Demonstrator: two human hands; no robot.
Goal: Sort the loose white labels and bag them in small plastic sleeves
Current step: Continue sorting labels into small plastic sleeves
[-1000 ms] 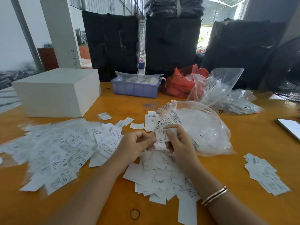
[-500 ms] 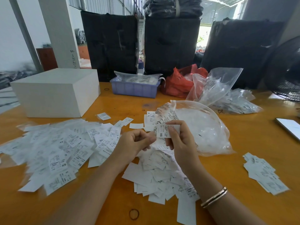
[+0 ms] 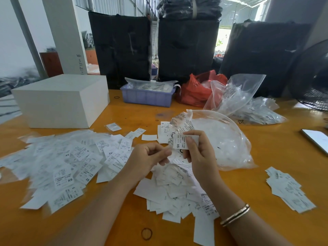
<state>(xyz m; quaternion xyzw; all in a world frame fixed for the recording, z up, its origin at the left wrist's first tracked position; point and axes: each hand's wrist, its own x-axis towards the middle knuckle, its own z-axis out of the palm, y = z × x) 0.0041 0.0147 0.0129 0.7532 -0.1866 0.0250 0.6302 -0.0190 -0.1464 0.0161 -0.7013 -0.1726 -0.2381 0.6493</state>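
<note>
Orange and glossy, the surface (image 3: 266, 157) carries white labels in three lots: a wide spread (image 3: 58, 162) on the left, many already in clear sleeves, a loose heap (image 3: 175, 190) under the hands, and a small stack (image 3: 289, 189) on the right. At the back stand a white box (image 3: 60, 100), a blue tray (image 3: 147, 97), a red bag (image 3: 197, 89) and clear bags (image 3: 230, 139) of what look like empty sleeves. The right hand (image 3: 200, 153) pinches an XS label (image 3: 182, 142) between thumb and forefinger, raised just above the heap. The left hand (image 3: 149, 157) is loosely curled with thumb and forefinger closed on a clear sleeve edge touching that label; how firmly it grips I cannot tell. I judge the label to be very light, thin and floppy, easy to crease and likely to slide on its neighbours, so it is best pinched at a short edge with the body kept flat. The sleeve looks slick and limp and will likely cling shut, so it wants holding at the mouth, with the two films rubbed apart before the label goes in.
</note>
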